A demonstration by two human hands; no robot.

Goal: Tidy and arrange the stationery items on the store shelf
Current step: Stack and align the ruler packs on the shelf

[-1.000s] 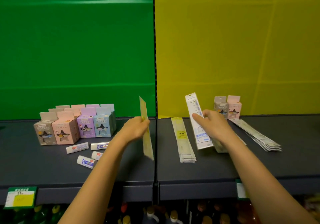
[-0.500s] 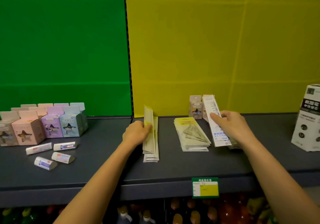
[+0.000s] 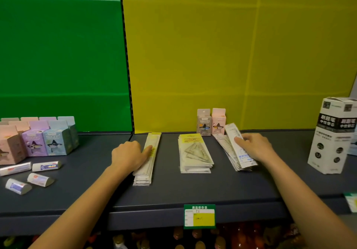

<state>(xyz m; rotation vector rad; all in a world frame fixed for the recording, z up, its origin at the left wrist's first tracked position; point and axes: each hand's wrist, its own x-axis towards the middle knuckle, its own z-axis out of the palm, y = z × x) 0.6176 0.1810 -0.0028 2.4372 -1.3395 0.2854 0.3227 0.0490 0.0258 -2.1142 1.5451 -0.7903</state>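
Note:
On the dark shelf (image 3: 193, 191) lie three stacks of packaged rulers. My left hand (image 3: 129, 155) rests with its fingers flat on the left stack of yellow-labelled rulers (image 3: 147, 162), pressing the top pack down. A stack of set-square packs (image 3: 194, 152) lies in the middle, untouched. My right hand (image 3: 255, 147) grips a white ruler pack with blue print (image 3: 241, 148), tilted up a little over the right stack of rulers (image 3: 228, 150).
Pastel star boxes (image 3: 36, 140) stand at the left, with several wrapped erasers (image 3: 29, 175) loose in front. Two small star boxes (image 3: 211, 122) stand behind the rulers. A tall white and black refill box (image 3: 332, 135) stands at the right. A price tag (image 3: 199, 217) hangs on the shelf edge.
My left hand has laid its upright ruler pack flat on the left stack. My right hand has lowered its white pack toward the right stack. The view has shifted right.

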